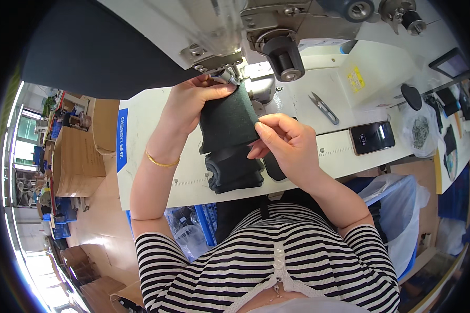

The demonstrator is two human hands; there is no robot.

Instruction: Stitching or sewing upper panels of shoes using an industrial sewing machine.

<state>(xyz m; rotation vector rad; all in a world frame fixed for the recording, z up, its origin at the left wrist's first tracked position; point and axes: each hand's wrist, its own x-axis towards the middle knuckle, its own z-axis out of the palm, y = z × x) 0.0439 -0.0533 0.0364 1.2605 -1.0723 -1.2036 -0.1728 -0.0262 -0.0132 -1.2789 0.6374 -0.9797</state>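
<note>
A dark green, thick fabric piece (pixel 228 122) lies on the white sewing table (pixel 151 151), with its far end under the presser foot (pixel 224 77) of a white sewing machine (pixel 214 31). My left hand (pixel 190 101) grips the piece's left and top edge near the foot. Fingertips of my right hand (pixel 284 138) pinch its right edge. More of the same dark fabric (pixel 234 169) lies bunched below, at the table's near edge.
Thread snips (pixel 324 108) lie right of the machine, with a phone (pixel 372 137) beyond them. A yellow-labelled white box (pixel 376 73) stands at the back right. Plastic bags (pixel 402 208) hang below right. Cardboard boxes (pixel 78 156) stand on the floor at left.
</note>
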